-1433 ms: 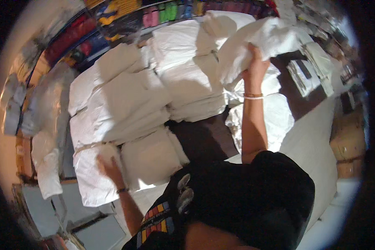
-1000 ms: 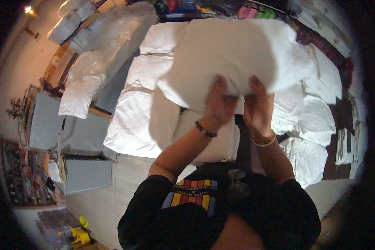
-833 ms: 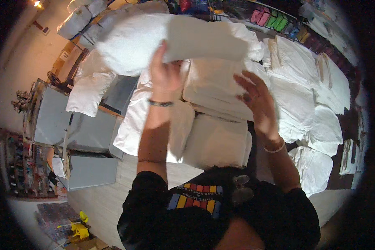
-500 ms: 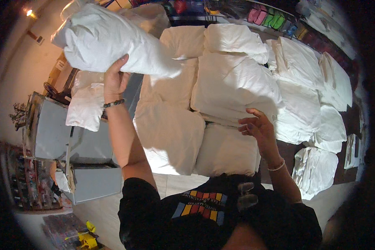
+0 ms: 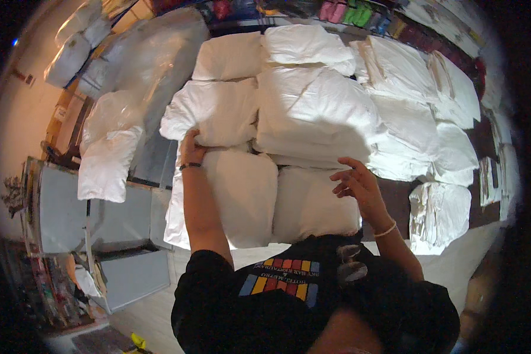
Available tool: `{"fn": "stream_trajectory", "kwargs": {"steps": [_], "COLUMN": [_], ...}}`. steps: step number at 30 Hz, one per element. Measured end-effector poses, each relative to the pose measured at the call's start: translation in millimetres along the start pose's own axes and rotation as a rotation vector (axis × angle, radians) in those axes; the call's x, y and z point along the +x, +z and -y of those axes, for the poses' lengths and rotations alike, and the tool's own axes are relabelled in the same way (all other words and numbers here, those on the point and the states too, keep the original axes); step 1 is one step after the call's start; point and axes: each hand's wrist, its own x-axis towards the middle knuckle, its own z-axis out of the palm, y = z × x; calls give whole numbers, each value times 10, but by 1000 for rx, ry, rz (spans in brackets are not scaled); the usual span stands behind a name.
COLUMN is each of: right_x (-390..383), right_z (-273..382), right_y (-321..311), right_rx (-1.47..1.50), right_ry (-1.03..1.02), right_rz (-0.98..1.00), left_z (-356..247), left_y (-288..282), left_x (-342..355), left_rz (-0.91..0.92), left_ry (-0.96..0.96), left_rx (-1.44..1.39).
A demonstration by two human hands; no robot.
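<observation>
My left hand (image 5: 192, 150) grips the near left edge of a folded white linen bundle (image 5: 218, 112), thumb on top and the other fingers mostly hidden. The bundle lies in the left column of stacked white linens, behind another folded pile (image 5: 242, 194). My right hand (image 5: 361, 187) hovers with its fingers apart and nothing in it. Under and beside it are a near white pile (image 5: 315, 203) and a taller, wider stack (image 5: 312, 109).
More folded linens (image 5: 404, 121) stand to the right on a dark surface, with a separate bundle (image 5: 439, 215) nearer. At left, a white bundle (image 5: 109, 168) lies by clear plastic wrapping (image 5: 159, 53) above grey boxes (image 5: 68, 206). Colourful packs (image 5: 357, 12) line the back.
My left hand has brought the white bundle from the raised upper left down and rightward onto the left column of linens. My right hand stays open in nearly the same place.
</observation>
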Motion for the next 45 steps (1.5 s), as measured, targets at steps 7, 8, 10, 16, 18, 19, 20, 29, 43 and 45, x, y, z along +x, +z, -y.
{"fn": "stream_trajectory", "kwargs": {"steps": [7,8,10,16,18,19,20,29,43,45], "right_x": [26,34,30,-47,-39,-47,-5,-125,106,67], "right_z": [-333,-356,-365,-260,-270,-305,-330,-607,-321,-133], "right_y": [-362,-422,-547,-969,-1233,-1400,-1619,-4997,-5565,-5292], "right_rx": [-89,-84,-95,-69,-113,-123,-117,-64,400,446], "right_ry": [22,9,5,-84,-64,-105,-148,-311,-285,-365], "right_rz": [-32,-17,-31,-121,-157,-146,-216,-1659,-1283,-1246], "left_z": [-48,-67,-108,-300,-209,-115,-36,1065,1451,1418], "left_y": [71,35,-83,-346,-239,-147,-30,673,635,668], "left_x": [-802,-840,-872,-675,-661,-698,-732,-1658,-2033,-2053], "left_rz": [-155,-56,-249,-360,-305,-328,-382,-337,-209,-247], "left_ry": [729,681,462,503,453,474,577,636,1067,1029], "left_rx": [1856,1872,1608,1671,1753,1839,1865,1934,1547,1640]}}
